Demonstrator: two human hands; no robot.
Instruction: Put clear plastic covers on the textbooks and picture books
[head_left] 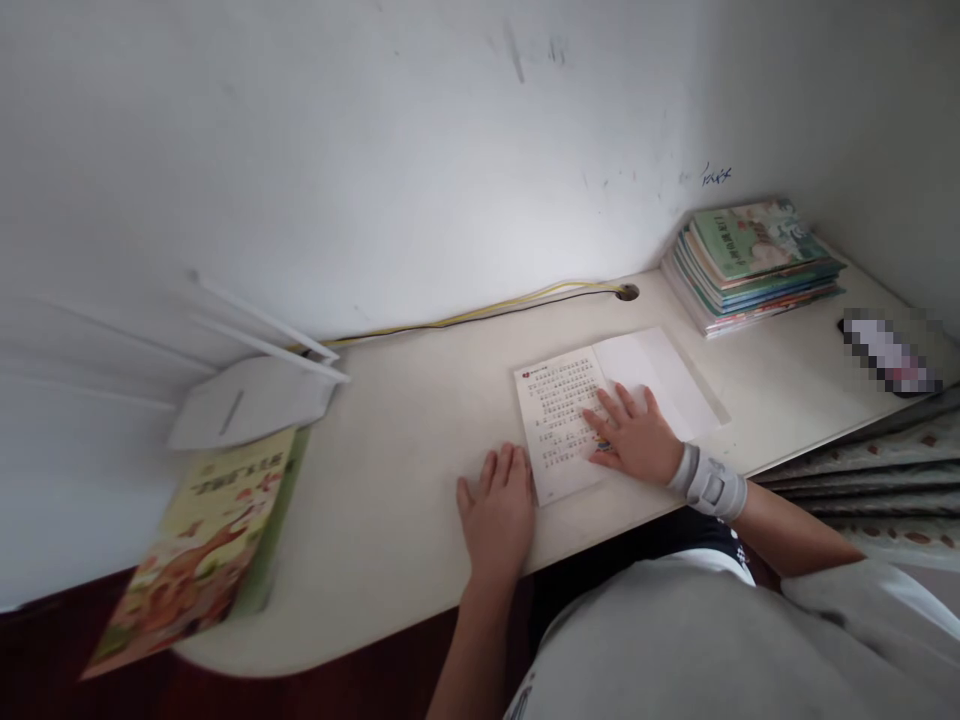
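An open booklet [562, 410] with a printed left page and a blank right page lies on the white desk [397, 430]. My right hand [637, 435], with a pale band on the wrist, rests on the booklet near its fold, fingers spread; part of a small coloured picture shows beside it. Just left of the booklet, my left hand [497, 510] lies on the desk with its fingers stretched out, close to the lower left page edge. Neither hand grips anything.
A stack of books [757, 260] stands at the back right, with a blurred-out object [885, 355] beyond it. Yellow and black cables [480, 312] run along the wall to a desk hole. On the left are a white router-like box [247, 405] and a yellow-green book [195, 550].
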